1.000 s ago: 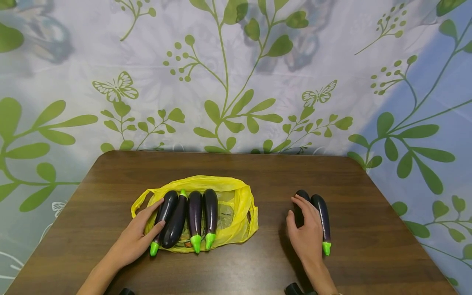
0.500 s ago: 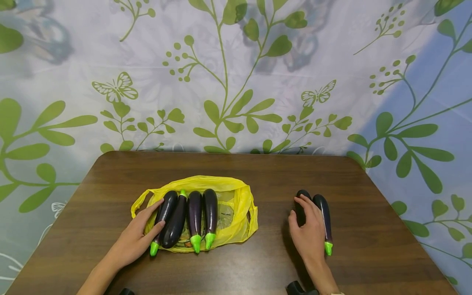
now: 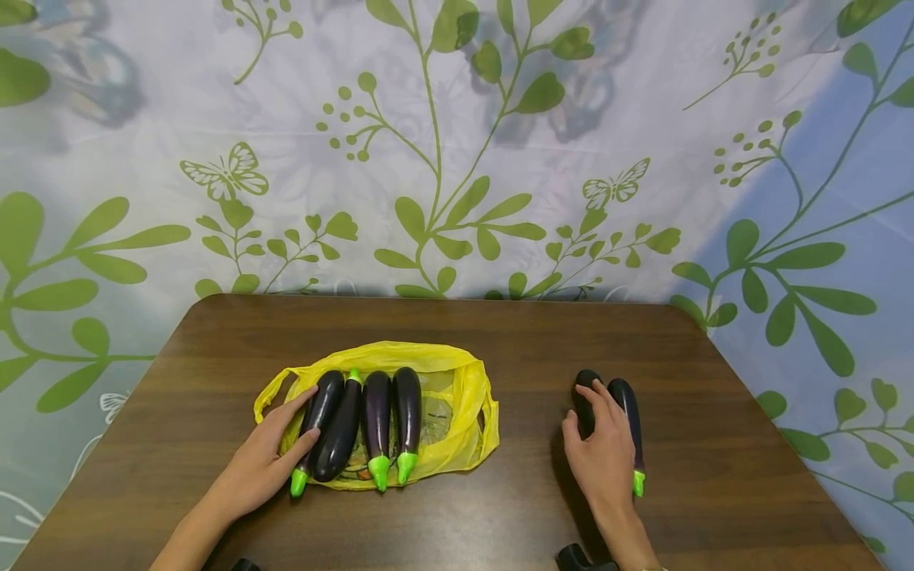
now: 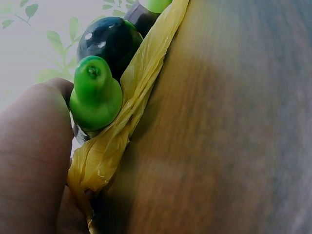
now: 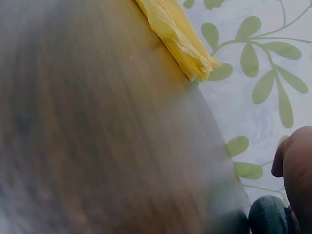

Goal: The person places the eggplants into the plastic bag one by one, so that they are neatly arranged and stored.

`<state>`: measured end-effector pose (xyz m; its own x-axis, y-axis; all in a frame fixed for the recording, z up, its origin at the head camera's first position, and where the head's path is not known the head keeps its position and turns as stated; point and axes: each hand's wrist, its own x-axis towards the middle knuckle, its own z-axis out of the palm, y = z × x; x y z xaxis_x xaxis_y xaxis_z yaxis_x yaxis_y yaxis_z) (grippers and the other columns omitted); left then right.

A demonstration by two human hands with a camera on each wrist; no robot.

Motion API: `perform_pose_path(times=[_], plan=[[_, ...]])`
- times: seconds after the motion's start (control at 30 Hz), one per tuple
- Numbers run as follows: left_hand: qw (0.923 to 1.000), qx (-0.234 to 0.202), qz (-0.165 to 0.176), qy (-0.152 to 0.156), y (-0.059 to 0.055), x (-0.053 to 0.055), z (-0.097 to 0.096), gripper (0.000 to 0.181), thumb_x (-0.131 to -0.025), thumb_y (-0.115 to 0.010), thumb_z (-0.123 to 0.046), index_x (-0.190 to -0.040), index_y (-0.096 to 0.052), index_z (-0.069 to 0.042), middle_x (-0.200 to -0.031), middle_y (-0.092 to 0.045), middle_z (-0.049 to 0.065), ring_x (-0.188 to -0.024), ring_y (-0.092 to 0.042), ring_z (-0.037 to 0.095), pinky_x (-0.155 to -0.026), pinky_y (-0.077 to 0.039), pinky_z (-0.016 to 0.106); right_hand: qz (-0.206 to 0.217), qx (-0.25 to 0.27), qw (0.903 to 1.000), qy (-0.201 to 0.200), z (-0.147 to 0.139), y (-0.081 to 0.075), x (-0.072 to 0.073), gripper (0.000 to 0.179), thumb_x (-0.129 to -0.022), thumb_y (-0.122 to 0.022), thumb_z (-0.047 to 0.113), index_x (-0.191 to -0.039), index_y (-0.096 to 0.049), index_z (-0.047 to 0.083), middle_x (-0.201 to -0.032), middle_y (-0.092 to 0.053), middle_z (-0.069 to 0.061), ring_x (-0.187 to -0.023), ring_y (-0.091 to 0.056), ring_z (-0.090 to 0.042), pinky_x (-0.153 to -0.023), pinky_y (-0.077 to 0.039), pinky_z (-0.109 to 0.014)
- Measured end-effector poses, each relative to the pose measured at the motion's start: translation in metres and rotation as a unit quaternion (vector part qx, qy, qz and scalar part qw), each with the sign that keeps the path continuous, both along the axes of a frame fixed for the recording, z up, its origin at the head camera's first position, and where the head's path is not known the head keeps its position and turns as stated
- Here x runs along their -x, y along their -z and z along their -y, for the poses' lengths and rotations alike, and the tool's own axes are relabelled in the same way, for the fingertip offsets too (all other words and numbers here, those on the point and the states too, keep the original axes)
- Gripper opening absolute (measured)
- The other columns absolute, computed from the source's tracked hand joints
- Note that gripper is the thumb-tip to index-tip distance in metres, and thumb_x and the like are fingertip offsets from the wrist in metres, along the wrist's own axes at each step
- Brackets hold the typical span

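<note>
In the head view, several dark purple eggplants with bright green caps lie side by side on a yellow plastic bag point(image 3: 467, 412). My left hand point(image 3: 253, 464) holds the leftmost eggplant point(image 3: 321, 408), thumb and fingers around its body. Its green cap point(image 4: 95, 100) shows beside the thumb in the left wrist view. Farther right, a pair of eggplants lies on the table. My right hand point(image 3: 603, 444) grips the left one point(image 3: 587, 388) from above, thumb on its near left side. The hand partly covers the other eggplant point(image 3: 628, 412), whose cap points toward me.
The brown wooden table point(image 3: 457, 523) has rounded far corners and ends against a leaf-patterned cloth backdrop point(image 3: 457, 159). Loose bag handles point(image 3: 267, 396) spread on the tabletop. Dark wrist gear point(image 3: 574, 557) shows below the right hand.
My right hand has shifted slightly to the right, and the two eggplants by it have moved a little the same way. The left hand and the eggplants on the bag stay put.
</note>
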<state>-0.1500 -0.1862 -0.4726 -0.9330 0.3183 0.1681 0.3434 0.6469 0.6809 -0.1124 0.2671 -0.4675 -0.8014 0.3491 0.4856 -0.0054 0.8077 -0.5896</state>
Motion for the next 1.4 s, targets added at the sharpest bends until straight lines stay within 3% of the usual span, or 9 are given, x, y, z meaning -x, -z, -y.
perform_pose_path(times=[0.2, 0.6, 1.0, 1.4], plan=[[1.0000, 0.000, -0.003, 0.000, -0.0012, -0.0002, -0.0005, 0.061, -0.107, -0.057, -0.034, -0.161, -0.036, -0.016, -0.157, -0.044, 0.020, -0.141, -0.042, 0.045, -0.106, -0.038, 0.069, 0.010, -0.009, 0.9999, -0.005, -0.0029, -0.0011, -0.0014, 0.041, -0.089, -0.070, 0.002, -0.130, -0.065, 0.001, -0.152, -0.050, -0.025, -0.139, -0.043, -0.049, -0.110, -0.035, -0.068], [1.0000, 0.002, -0.002, -0.002, -0.0055, 0.0000, -0.0008, 0.060, -0.107, -0.057, -0.034, -0.161, -0.036, -0.015, -0.156, -0.044, 0.021, -0.141, -0.043, 0.046, -0.106, -0.038, 0.070, 0.034, -0.025, 0.9991, -0.010, -0.0009, -0.0031, -0.0020, 0.035, -0.091, -0.070, 0.004, -0.126, -0.068, 0.001, -0.147, -0.056, -0.022, -0.136, -0.047, -0.045, -0.111, -0.036, -0.068], [1.0000, 0.000, -0.007, 0.001, -0.0029, -0.0004, 0.0006, 0.061, -0.107, -0.058, -0.034, -0.161, -0.036, -0.017, -0.155, -0.045, 0.021, -0.140, -0.043, 0.045, -0.105, -0.039, 0.069, 0.030, -0.020, 0.9991, -0.021, -0.0018, 0.0008, 0.0000, 0.036, -0.089, -0.071, 0.002, -0.125, -0.068, 0.002, -0.148, -0.055, -0.020, -0.139, -0.045, -0.045, -0.113, -0.034, -0.068], [1.0000, -0.001, 0.002, 0.001, -0.0009, -0.0008, 0.0006, 0.061, -0.107, -0.058, -0.036, -0.161, -0.035, -0.018, -0.156, -0.044, 0.020, -0.141, -0.042, 0.045, -0.106, -0.038, 0.070, 0.043, -0.024, 0.9980, -0.039, -0.0019, 0.0028, 0.0018, 0.055, -0.089, -0.071, 0.002, -0.142, -0.056, -0.005, -0.155, -0.046, -0.024, -0.142, -0.041, -0.047, -0.113, -0.033, -0.067]])
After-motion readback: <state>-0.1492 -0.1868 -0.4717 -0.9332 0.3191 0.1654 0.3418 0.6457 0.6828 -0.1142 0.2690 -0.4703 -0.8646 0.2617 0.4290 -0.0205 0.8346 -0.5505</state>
